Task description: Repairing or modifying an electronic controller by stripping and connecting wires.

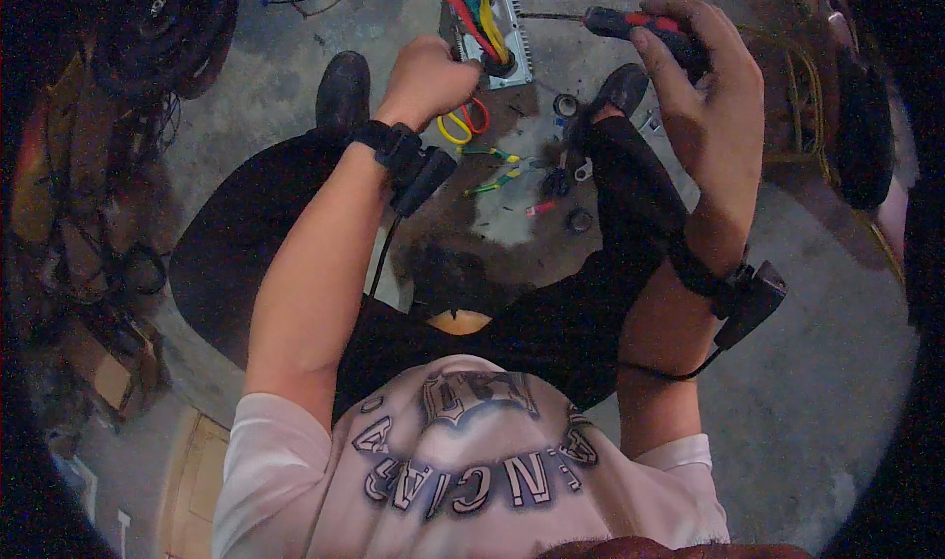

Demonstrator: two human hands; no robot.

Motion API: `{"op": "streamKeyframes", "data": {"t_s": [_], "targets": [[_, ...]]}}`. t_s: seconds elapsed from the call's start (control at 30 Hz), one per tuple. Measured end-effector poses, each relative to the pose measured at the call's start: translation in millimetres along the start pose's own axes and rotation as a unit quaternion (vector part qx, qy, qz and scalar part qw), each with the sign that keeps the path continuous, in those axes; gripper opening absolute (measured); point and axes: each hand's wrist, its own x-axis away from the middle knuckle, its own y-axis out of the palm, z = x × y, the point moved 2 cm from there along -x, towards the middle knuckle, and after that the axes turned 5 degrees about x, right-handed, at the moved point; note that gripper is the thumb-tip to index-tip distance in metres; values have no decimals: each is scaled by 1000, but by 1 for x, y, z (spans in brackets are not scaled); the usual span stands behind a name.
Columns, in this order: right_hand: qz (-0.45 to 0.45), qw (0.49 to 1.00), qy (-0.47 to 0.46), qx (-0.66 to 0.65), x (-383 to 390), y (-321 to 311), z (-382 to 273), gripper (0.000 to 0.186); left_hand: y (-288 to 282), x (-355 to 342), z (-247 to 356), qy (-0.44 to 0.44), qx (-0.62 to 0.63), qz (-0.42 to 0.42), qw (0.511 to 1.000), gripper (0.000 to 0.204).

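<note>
1. Right hand (704,77), upper right of the frame, has its fingers wrapped around a red-and-black screwdriver (630,23).
2. Left hand (428,77), top centre, is fisted on a bundle of coloured wires (471,3).
3. Farthest, at the top edge, a ribbed metal box (514,28) lies on the concrete floor (817,382).

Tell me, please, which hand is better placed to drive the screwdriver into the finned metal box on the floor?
Probably the right hand: its grip already holds the red-and-black screwdriver, shaft pointing at the finned metal box. The left hand is busy steadying the coloured wires.

A repair workshop: stained concrete floor (807,382), loose pliers (497,155) and washers, tangled cables (167,28) heaped along the edges.
</note>
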Motion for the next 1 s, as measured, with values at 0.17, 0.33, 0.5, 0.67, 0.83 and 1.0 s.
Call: {"op": "streamKeyframes", "data": {"t_s": [0.17, 0.33, 0.5, 0.67, 0.83, 1.0], "targets": [[-46, 998, 34, -25, 5, -8, -4, 24, 5, -6, -17, -12, 58, 12, 998, 37], [-93, 994, 54, -36, 11, -18, 4, 30, 3, -2, -5, 10, 36, 11, 999, 36], [-104, 993, 31, -52, 12, -9, 6, 28, 0, -1, -3, 30, 19, 8, 999, 36], [-113, 992, 28, -49, 9, -6, 4, 28, -3, 3, 4, 23, 20, -6, 1000, 36], [-122, 990, 33, -56, 8, -2, 6, 27, -3, 1, 5, 18, 19, -5, 1000, 36], [-111, 993, 22, -40, 7, -2, 5, 26, -1, -4, 2, 17, 0, -5, 1000, 36]]}}
